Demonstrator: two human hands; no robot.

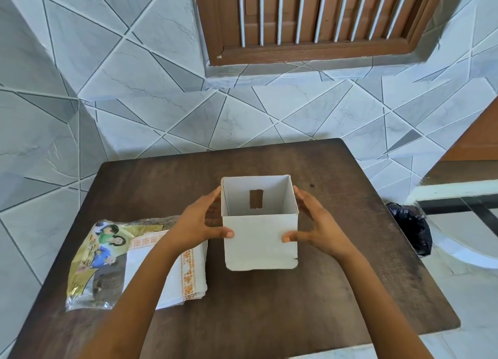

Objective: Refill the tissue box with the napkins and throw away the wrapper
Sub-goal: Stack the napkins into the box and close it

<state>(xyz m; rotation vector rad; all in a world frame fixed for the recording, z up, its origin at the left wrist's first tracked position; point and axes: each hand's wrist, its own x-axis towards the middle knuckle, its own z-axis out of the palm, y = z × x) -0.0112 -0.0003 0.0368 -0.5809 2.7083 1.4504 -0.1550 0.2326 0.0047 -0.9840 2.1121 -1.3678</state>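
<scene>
A white cardboard tissue box point(260, 241) stands in the middle of the dark wooden table point(296, 304), its open side up and empty; a slot shows in its bottom face. My left hand point(200, 221) grips its left wall with the thumb on the near face. My right hand point(312, 224) grips the right wall the same way. To the left lies a stack of white napkins with an orange border point(186, 275), partly under my left forearm. It rests against a clear printed plastic wrapper point(94, 261).
A black plastic bag point(412, 226) sits on the floor just right of the table. A tiled wall and a brown shuttered window point(310, 19) rise behind the table. White furniture point(458, 191) stands at the right.
</scene>
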